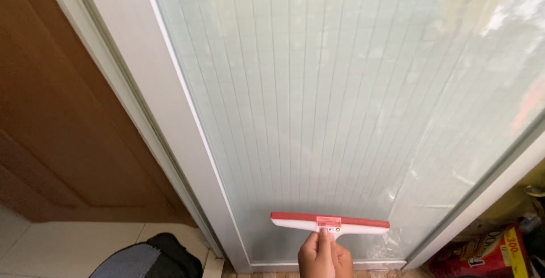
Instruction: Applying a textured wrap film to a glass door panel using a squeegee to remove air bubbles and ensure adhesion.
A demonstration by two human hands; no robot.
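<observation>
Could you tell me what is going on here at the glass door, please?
A person holds a red and white squeegee by its handle in one hand; which hand it is cannot be told, and no other hand shows. The blade lies level against the frosted glass panel, near its bottom edge. The panel sits in a white frame, with a brown wooden door to the left and a red package at lower right.

A red and white squeegee (330, 224) is seen against a frosted pale green glass panel (352, 96) patterned with thin vertical lines, framed in white (153, 102), beside a brown wooden door (62, 113).
</observation>
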